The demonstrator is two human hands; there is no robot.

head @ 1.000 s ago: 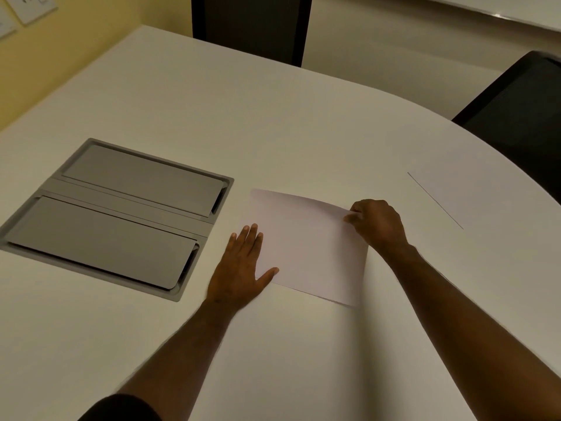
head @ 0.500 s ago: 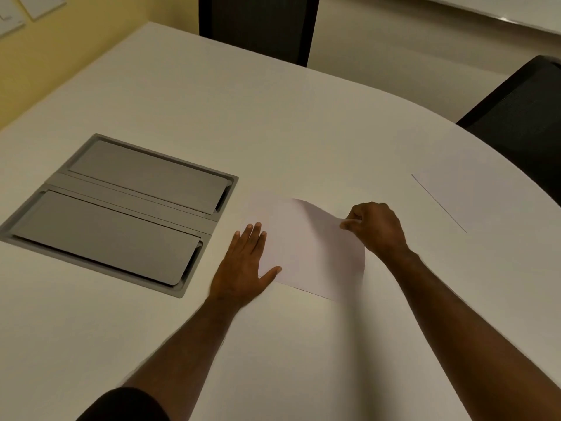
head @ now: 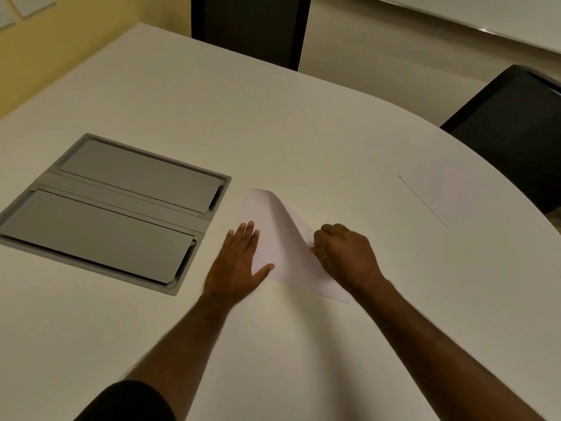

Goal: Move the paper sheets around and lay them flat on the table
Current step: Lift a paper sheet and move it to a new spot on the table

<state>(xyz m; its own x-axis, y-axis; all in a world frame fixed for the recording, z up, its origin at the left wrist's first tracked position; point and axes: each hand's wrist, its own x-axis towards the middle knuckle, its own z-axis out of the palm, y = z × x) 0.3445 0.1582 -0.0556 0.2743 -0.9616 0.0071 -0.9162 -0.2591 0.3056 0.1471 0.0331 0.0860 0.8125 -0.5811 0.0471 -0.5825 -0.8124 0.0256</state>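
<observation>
— How many sheets do you count?

— I count two. One sheet (head: pixel 282 238) lies in front of me beside the grey floor-box cover (head: pixel 112 208) with its two lids; a second sheet (head: pixel 455 199) lies flat, well apart, near the table (head: pixel 273 126) edge on the right.

— And the hands?

— Left hand (head: pixel 239 262) is spread flat, fingers apart, pressing the near sheet's left edge. Right hand (head: pixel 343 253) is pinched on its far right corner.

— Changed from before?

— Yes. That corner is now pulled further toward me and curled over; a second ago the sheet lay nearly flat.
</observation>
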